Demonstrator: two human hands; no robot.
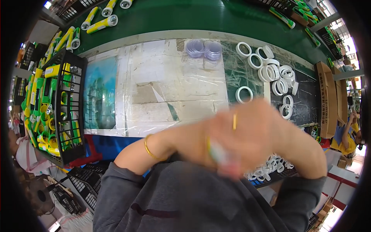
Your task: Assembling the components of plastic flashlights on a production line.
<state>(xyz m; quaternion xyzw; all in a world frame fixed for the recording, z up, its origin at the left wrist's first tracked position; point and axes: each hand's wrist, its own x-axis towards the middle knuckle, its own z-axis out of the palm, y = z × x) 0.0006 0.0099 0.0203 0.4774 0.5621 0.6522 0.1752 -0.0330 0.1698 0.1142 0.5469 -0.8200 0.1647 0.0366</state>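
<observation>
My left hand and my right hand are pressed together in front of my chest, both closed and smeared by motion. Between them shows a bit of what looks like a flashlight, white with a yellow-green edge; most of it is hidden by my fingers. Beyond my right hand, several white rings lie loose or overlapping on the right of the worktop. More white rings are heaped in a dark crate under my right forearm. Two stacks of clear round discs lie at the far middle.
A black crate full of yellow and green flashlights stands at the left. More flashlights lie on the green belt beyond the worktop. An open cardboard box stands at the right edge. Another person is at the far right.
</observation>
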